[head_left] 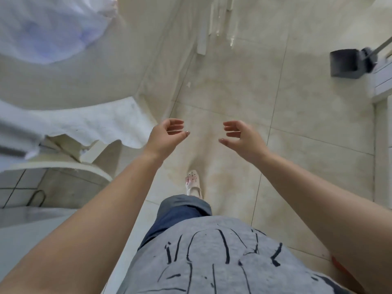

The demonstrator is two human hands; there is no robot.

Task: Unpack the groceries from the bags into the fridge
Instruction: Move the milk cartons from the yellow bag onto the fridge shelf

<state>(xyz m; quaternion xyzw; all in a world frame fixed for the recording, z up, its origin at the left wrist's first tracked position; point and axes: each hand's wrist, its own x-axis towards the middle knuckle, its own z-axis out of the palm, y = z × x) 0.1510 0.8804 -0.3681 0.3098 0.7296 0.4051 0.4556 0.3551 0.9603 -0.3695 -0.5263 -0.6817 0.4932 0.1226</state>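
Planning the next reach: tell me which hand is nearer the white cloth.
Left. The left hand hangs just right of the white cloth's edge; the right hand is farther right, over bare floor.

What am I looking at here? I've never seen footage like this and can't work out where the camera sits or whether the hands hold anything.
There is one picture, from a wide-angle camera worn on a person's head, looking down. The left hand and right hand are stretched out over the tiled floor, fingers loosely curled, holding nothing. Below are a grey printed shirt and one white shoe. A whitish bag sits at upper left, blurred. A dark dustpan stands at the right. No fridge is clearly visible.
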